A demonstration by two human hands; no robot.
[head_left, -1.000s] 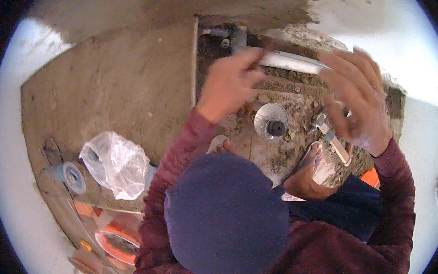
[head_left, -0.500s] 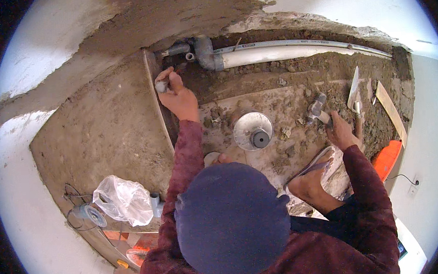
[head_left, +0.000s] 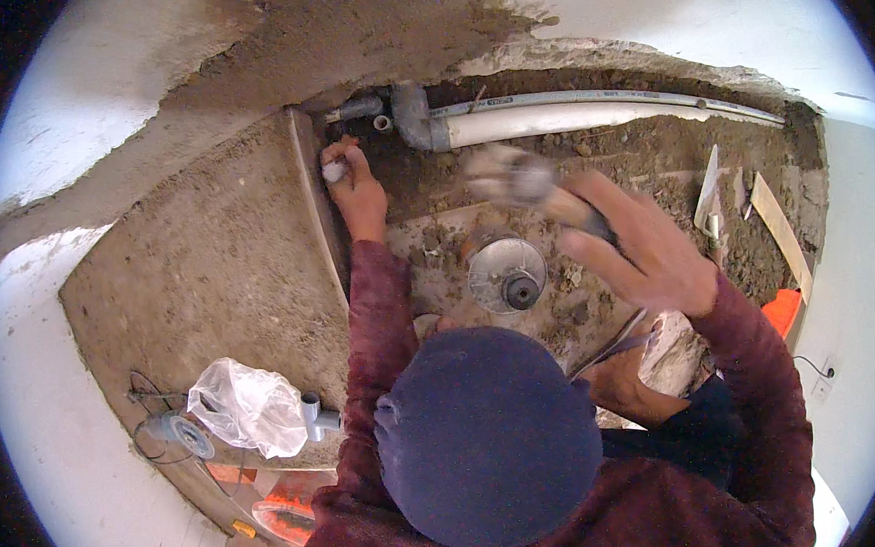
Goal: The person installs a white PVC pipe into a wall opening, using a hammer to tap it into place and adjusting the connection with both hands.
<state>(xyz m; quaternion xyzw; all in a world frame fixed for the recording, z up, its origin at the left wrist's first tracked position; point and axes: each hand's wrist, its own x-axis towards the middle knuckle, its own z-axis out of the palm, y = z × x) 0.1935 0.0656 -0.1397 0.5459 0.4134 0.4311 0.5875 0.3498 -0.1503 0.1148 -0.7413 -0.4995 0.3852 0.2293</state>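
Observation:
My left hand [head_left: 358,200] is closed around an upright chisel-like tool [head_left: 333,172] beside the raised concrete edge [head_left: 315,196]. Only its pale, round top end shows; the lower part is hidden. My right hand [head_left: 646,246] grips a hammer [head_left: 524,176] by its handle. The hammer is raised over the dug ground, its head smeared by motion, to the right of my left hand. Ahead of the left hand lie a grey pipe elbow [head_left: 411,115] and a small open pipe end [head_left: 381,123].
A white pipe [head_left: 568,119] runs along the trench by the wall. A round metal piece with a dark centre [head_left: 508,274] stands between my arms. A trowel [head_left: 708,189] and wooden strip [head_left: 780,222] lie right. A plastic bag [head_left: 247,405] and angle grinder [head_left: 182,435] lie left.
My right hand has lifted the hammer from low on the right, up and leftward toward my left hand. My left hand keeps its grip, almost in the same place.

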